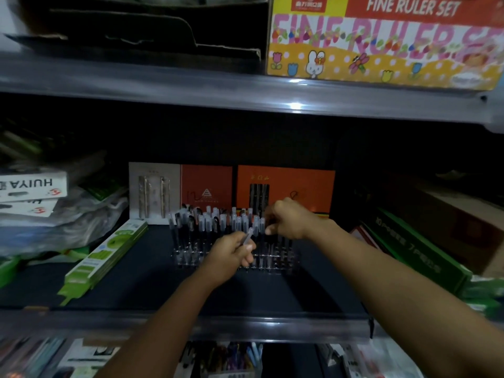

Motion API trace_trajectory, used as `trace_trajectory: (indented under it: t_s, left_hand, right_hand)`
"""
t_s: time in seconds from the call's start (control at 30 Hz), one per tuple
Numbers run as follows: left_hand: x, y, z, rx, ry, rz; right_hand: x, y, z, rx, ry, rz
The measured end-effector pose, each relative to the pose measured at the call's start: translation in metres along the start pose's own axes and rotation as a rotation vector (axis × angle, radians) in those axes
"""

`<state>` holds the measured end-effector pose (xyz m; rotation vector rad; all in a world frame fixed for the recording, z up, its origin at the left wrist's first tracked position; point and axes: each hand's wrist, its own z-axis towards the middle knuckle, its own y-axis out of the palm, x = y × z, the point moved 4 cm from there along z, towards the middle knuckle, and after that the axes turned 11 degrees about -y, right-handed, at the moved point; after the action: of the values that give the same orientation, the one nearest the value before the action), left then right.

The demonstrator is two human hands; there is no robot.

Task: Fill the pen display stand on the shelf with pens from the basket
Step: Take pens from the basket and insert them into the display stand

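Stand (234, 255) sits mid shelf (136, 285), approx. half full w/ capped pens (207, 222). Left hand (231, 255) pinches one pen (248, 237) in front of it. Right hand (289, 219), fingers curled, reaches into right rows; grip unclear.

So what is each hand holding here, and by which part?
Left hand pinches a clear-capped pen near its cap end. Right hand reaches among pens in the stand; its grasp cannot be told.
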<state>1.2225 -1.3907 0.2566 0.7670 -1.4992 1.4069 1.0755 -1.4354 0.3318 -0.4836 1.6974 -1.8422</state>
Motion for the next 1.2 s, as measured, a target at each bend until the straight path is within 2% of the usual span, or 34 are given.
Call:
trace_trajectory:
  t_s: [0.17, 0.37, 0.53, 0.63, 0.83, 1.03, 1.2]
  left_hand:
    - [0.006, 0.001, 0.001, 0.021, 0.020, 0.007]
    - [0.026, 0.011, -0.004, 0.003, 0.041, 0.034]
    - [0.029, 0.011, -0.008, -0.018, 0.005, 0.162]
    - [0.028, 0.007, -0.010, 0.039, -0.012, 0.365]
    - [0.034, 0.011, -0.016, 0.127, 0.066, 0.602]
    - [0.019, 0.018, -0.015, 0.111, 0.016, 0.770]
    - [0.006, 0.016, -0.014, 0.102, -0.020, 0.775]
  right_hand:
    - [-0.021, -0.021, -0.020, 0.185, -0.134, 0.157]
    - [-0.044, -0.025, -0.029, 0.175, -0.211, 0.208]
    - [-0.041, -0.042, -0.042, 0.222, -0.148, 0.196]
    - [-0.031, -0.056, -0.051, 0.259, -0.073, 0.185]
    - [-0.008, -0.071, -0.061, 0.397, 0.034, 0.098]
    - [0.009, -0.056, -0.051, 0.389, 0.066, 0.048]
    - [0.015, -0.044, -0.035, 0.351, 0.062, 0.017]
